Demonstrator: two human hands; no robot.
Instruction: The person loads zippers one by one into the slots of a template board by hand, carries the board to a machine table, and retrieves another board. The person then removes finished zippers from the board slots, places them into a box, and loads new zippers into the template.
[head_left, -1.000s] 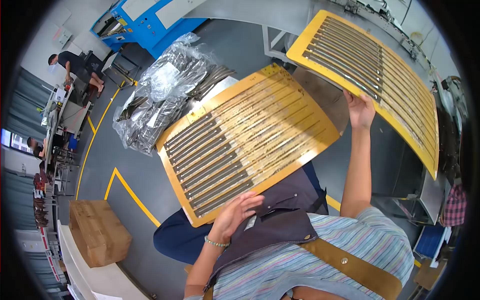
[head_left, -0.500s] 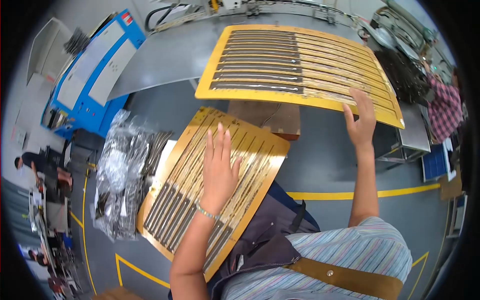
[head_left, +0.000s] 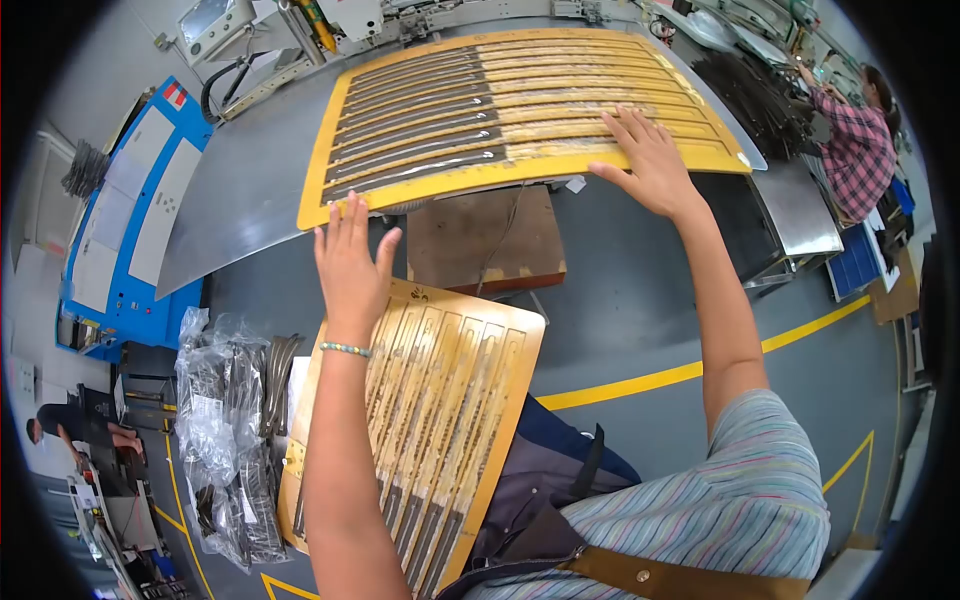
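A large yellow slotted board lies on the metal machine table, dark strips filling the left half of its slots. My right hand rests over its near right part, fingers spread. At the near left edge is my left hand, fingers stretched out, the tips at the board's rim; a beaded bracelet circles its wrist. Below, a second yellow slotted board slants close to my body, with dark strips in the lower ends of its slots. My left forearm hides part of it.
Plastic-wrapped dark strips stand left of the lower board. A blue machine cabinet is at the left, a brown box under the table. At the right, a person in a checked shirt is near a pile of dark strips.
My left hand has moved from over the lower board up to the upper board's near left edge. My right hand has come further over the upper board. The view has shifted.
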